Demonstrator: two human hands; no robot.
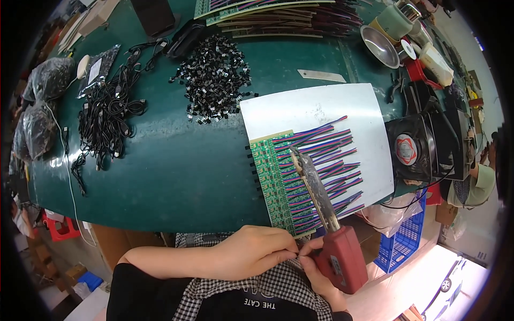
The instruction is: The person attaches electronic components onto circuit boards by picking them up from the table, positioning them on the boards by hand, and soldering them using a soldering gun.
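In front of my body, both hands meet just below the near edge of the table. My left hand [251, 250] is closed, thumb and fingers pressed together at their tips; what they pinch, if anything, is too small to make out. My right hand [321, 278] is wrapped round the red handle of a soldering gun [345, 259], and its thumb and index fingertip touch the left fingertips. The gun's long worn metal barrel points up and away over a green circuit board panel [276, 184], with rows of striped wires [329, 163] leading off its right side.
The panel lies on a white sheet [316, 104]. A heap of small black connectors [214, 77] and tangled black cables [110, 115] lie to the left. More wired boards [284, 21] are stacked at the back. A blade [321, 75], metal bowl [379, 47] and fan [411, 150] are on the right.
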